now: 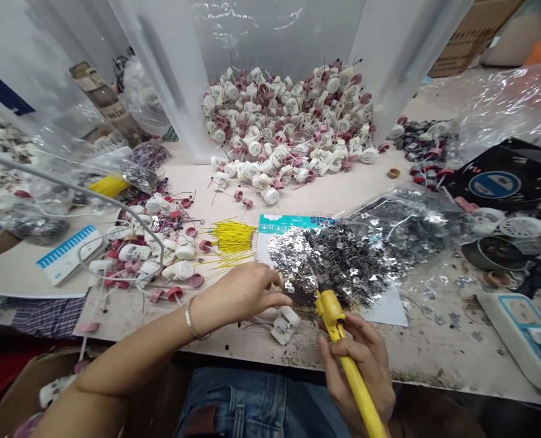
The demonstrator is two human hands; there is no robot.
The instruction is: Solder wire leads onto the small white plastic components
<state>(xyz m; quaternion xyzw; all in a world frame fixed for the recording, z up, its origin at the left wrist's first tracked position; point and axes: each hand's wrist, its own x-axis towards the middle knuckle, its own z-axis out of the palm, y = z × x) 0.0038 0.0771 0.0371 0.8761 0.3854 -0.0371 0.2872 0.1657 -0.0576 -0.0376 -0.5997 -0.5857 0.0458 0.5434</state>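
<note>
My left hand [243,291] reaches over the near left edge of a heap of small silver metal pieces [293,249]. Its thumb and forefinger are apart, and nothing shows between them. Just below the fingertips lies a white plastic part [285,325] with thin wires. My right hand [359,359] is wrapped round a yellow pen-like tool [332,313] with a narrow metal tip; its exact kind is unclear. That tip points up and left, over the heap. A bundle of thin yellow wires [234,236] lies beyond my left hand.
Behind the heap is a big pile of white and pink parts [289,115] in an open-fronted translucent bin [161,67]. More such parts [136,252] lie to the left, under a looping grey cable [115,201]. A white-and-blue device [521,340] stands at right.
</note>
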